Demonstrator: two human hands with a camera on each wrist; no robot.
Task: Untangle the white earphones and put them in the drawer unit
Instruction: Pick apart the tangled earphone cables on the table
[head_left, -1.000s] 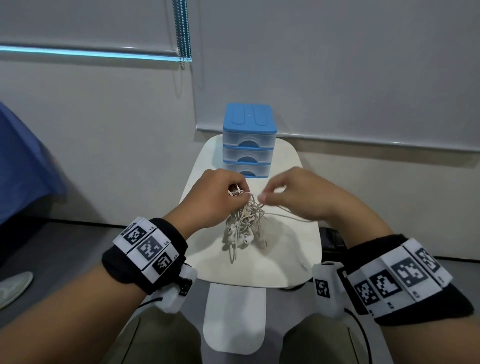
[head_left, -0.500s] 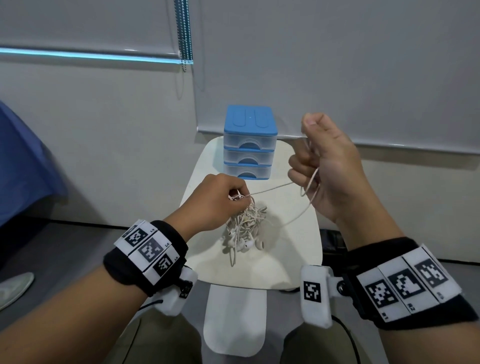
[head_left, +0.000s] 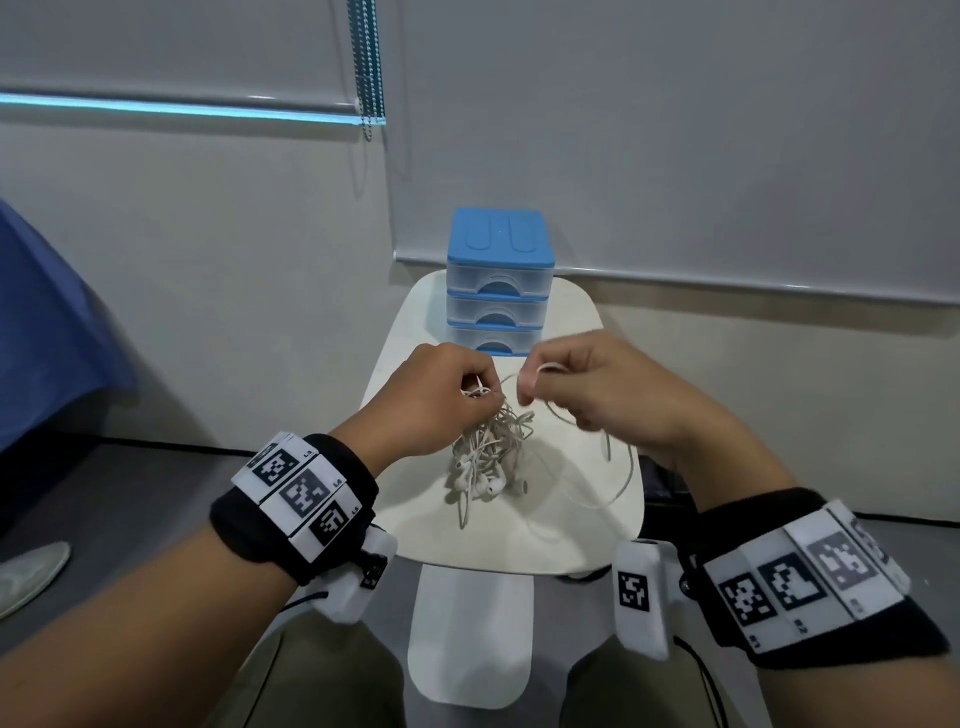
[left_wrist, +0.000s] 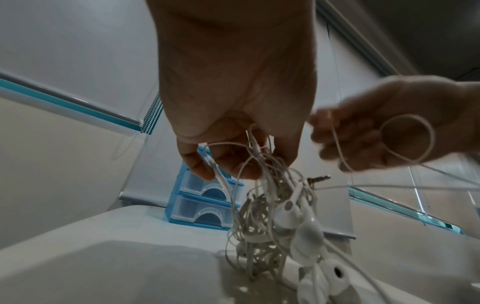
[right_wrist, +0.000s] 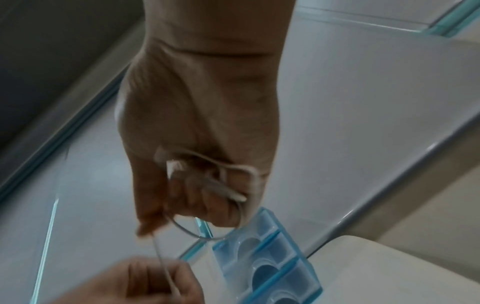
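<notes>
A tangled bunch of white earphones (head_left: 488, 457) (left_wrist: 280, 224) hangs over the small white table (head_left: 431, 525), its lowest buds touching the top. My left hand (head_left: 467, 389) (left_wrist: 233, 160) pinches the top of the bunch. My right hand (head_left: 535, 382) (right_wrist: 197, 197), close beside it, grips a freed loop of the white cable (left_wrist: 407, 139) (right_wrist: 241, 205); a long slack strand (head_left: 623, 478) trails down to the right. A metal jack plug (left_wrist: 319, 178) sticks out of the tangle. The blue drawer unit (head_left: 498, 280) (left_wrist: 205, 197) (right_wrist: 267, 261) stands at the table's far end, its three clear drawers closed.
The table is narrow with a rounded front edge (head_left: 498, 564) just above my knees. A wall and roller blind (head_left: 675, 130) rise right behind the drawer unit, with a bead chain (head_left: 369, 67) hanging left of it. Blue cloth (head_left: 47, 332) lies at the far left.
My right hand had lifted up and right, pulling a strand out of the tangle; it has now come back down beside the left hand, and the freed cable hangs slack on the right.
</notes>
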